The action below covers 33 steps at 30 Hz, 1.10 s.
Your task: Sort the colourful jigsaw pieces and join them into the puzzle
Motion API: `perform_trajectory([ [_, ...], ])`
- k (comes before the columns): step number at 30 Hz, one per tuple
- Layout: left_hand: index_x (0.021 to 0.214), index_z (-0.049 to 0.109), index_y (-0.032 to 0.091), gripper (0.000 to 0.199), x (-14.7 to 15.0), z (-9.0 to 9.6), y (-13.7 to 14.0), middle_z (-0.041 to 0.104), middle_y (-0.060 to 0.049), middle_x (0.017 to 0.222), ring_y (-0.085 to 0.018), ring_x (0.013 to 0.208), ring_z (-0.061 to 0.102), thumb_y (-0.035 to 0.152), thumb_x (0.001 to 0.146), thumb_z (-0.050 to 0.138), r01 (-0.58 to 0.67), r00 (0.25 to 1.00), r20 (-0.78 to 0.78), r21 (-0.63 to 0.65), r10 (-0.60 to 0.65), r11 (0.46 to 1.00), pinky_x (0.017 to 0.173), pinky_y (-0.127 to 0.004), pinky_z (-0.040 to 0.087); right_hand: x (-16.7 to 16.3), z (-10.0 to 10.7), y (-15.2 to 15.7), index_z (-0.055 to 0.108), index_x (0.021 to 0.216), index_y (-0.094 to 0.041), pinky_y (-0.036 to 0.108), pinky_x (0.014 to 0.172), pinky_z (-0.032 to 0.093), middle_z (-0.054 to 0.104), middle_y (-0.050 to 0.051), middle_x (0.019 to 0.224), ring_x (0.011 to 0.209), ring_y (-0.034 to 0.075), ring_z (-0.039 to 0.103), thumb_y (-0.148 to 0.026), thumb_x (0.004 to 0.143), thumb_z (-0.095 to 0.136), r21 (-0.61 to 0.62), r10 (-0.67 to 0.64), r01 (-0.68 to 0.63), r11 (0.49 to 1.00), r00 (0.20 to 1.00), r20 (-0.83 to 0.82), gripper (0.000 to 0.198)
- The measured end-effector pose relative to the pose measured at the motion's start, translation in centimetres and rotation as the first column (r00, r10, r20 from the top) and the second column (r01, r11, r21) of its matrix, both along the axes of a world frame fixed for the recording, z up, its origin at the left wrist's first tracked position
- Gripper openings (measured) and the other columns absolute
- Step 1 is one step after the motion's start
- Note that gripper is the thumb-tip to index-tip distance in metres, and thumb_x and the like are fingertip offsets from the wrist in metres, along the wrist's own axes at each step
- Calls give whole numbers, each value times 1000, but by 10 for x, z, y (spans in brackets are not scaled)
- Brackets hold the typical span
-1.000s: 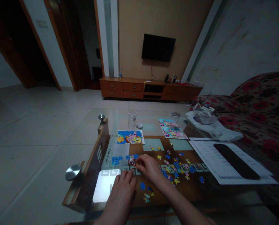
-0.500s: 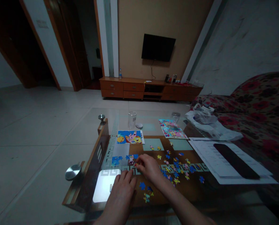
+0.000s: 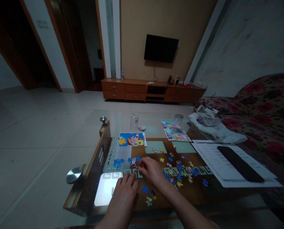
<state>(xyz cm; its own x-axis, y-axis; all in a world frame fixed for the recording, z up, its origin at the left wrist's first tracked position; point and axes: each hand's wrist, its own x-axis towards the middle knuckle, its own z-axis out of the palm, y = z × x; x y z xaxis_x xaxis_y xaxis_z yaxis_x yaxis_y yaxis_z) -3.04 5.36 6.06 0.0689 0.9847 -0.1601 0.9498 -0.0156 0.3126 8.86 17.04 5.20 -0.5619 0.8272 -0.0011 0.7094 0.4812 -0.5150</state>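
Dim living room: tiled floor, a dark television (image 3: 161, 48) on the tan wall above a low wooden cabinet (image 3: 151, 90), a floral sofa (image 3: 263, 108) at 3 o'clock. Glass-topped coffee table (image 3: 94, 156) in the foreground, running away from the camera toward 12 o'clock.

Right hand (image 3: 151, 171) curled over the glass, fingertips drawn together and pinching a small puzzle piece (image 3: 138, 167) at its 10 o'clock edge. Piece far too small to tell which way it pointed or how its long axis lay. Held just beside a small joined cluster (image 3: 133, 162) of blue and pink pieces, touching or nearly so; could not tell which.

Left hand (image 3: 123, 198) laid flat, palm down, fingers pressed together and pointing toward 12 o'clock, tips resting beside a bright pale panel (image 3: 106, 190) under the glass. Empty.

Loose pieces (image 3: 180, 170) scattered at 3 o'clock of the right hand, a few more (image 3: 148, 195) at 6 o'clock of it. Reference picture (image 3: 132, 139) lying flat at 12 o'clock, long axis across the table. Second printed sheet (image 3: 175, 131) at 1 o'clock, slanted. Drinking glass (image 3: 134, 121) upright beyond the reference picture. White papers (image 3: 211, 156) with a long dark object (image 3: 239, 163) on top at 3 o'clock, its long axis slanting from 11 to 5 o'clock. Crumpled plastic bag (image 3: 213, 125) near the sofa.
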Motion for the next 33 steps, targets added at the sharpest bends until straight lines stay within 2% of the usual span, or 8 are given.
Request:
perform_trajectory([
  [11,119,63,18,42,-1,-9,1,51,-10,142,-33,127,46,8,81,48,6,1000,-13,44,-6,999,103,-48,40,-1,2,-1,68,86,-17,26,69,38,67,3,85,79,17,60,-18,83,67,7,0,0,1000,1000,4,3],
  [25,121,62,19,42,0,1,1,50,-9,143,-32,127,46,9,81,50,6,1000,-18,-4,-6,1000,103,-48,40,0,2,-1,69,87,-17,25,69,38,67,3,86,80,17,60,-18,83,66,5,-1,1,1000,1000,16,5],
  [33,122,61,18,44,-1,-3,0,50,-10,143,-33,127,45,8,81,48,15,1000,-5,14,-15,1000,103,-48,40,0,0,0,69,88,-17,25,69,38,67,4,87,79,17,60,-19,84,65,6,6,-6,1000,1000,18,5],
])
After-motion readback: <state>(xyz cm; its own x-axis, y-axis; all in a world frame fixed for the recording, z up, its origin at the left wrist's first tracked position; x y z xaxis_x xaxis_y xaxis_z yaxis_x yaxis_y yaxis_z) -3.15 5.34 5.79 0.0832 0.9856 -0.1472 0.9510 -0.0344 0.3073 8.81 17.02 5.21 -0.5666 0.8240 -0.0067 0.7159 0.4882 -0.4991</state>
